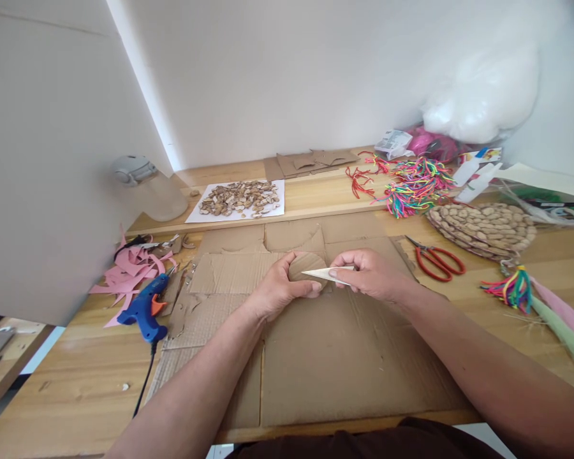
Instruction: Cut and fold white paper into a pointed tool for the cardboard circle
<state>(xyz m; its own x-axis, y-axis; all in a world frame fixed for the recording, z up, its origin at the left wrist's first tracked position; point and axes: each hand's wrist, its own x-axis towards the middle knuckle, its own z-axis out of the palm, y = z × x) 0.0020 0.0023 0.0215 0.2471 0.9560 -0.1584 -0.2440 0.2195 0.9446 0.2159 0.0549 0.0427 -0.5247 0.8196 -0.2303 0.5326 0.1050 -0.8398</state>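
Note:
My left hand (278, 287) is closed around the edge of a round cardboard disc (308, 262), thumb along its near side. Between the thumb and fingers of my right hand (369, 274) is a pale, narrow, pointed piece (321, 273), which looks like folded paper. Its tip points left across the face of the disc; whether it touches the disc, I cannot tell. Both hands are above a large cardboard sheet (344, 363) on the wooden table. Part of the disc is hidden by my fingers and the pointed piece.
A blue glue gun (146, 309) lies left beside pink scraps (129, 271). Behind, brown chips (239, 199) cover white paper. Red-handled scissors (440, 262), a woven round piece (483, 228), colourful yarn tassels (418, 185) and glue bottles (478, 183) are at right. A plastic jar (148, 188) stands back left.

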